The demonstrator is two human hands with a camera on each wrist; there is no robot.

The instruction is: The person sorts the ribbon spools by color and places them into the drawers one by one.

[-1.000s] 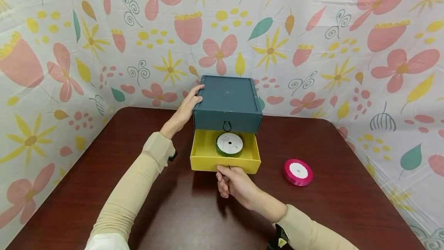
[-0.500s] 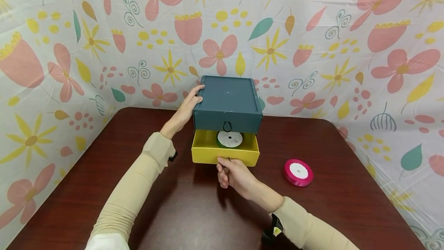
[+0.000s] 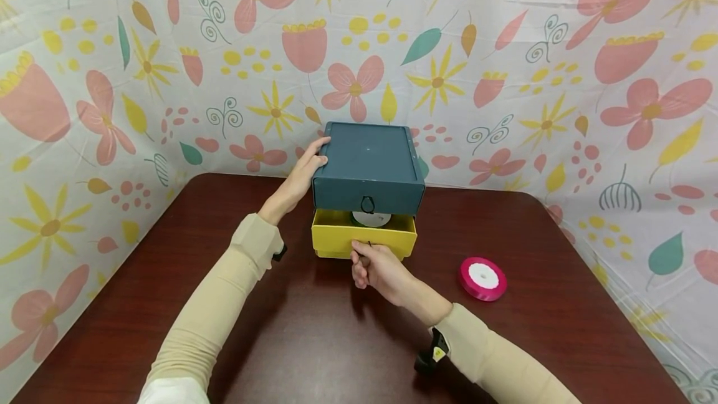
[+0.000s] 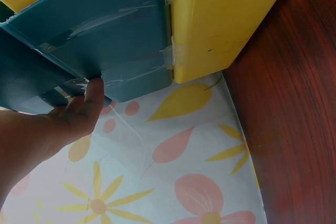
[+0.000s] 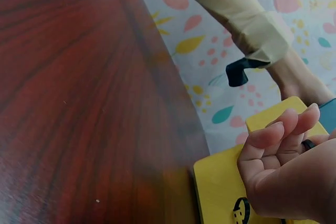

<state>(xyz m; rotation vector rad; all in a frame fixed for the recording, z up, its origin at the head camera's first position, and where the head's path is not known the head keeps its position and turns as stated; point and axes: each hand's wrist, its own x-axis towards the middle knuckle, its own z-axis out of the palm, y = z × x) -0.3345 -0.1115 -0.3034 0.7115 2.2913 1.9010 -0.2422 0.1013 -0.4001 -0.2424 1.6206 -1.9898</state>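
A yellow drawer [image 3: 336, 239] stands partly out beneath the dark teal top [image 3: 370, 154] of a small drawer cabinet. Inside it sits a ribbon spool [image 3: 371, 219], showing part of its white label; the rest is hidden by the cabinet and the drawer front. My right hand [image 3: 384, 271] pinches the drawer's black loop pull [image 5: 308, 144] between thumb and fingers. My left hand [image 3: 305, 170] rests against the cabinet's left side, fingers at the upper edge. Its thumb presses the teal side wall [image 4: 105, 35] in the left wrist view.
A magenta ribbon spool [image 3: 483, 279] lies to the right on the brown wooden table [image 3: 269, 341]. Another black loop [image 5: 241, 209] shows on a yellow front below the drawer. A flowered cloth [image 3: 477, 30] hangs behind the table.
The yellow drawer has slid back into the cabinet, my right hand moving forward with it. More of the spool inside is covered. My left hand has stayed put.
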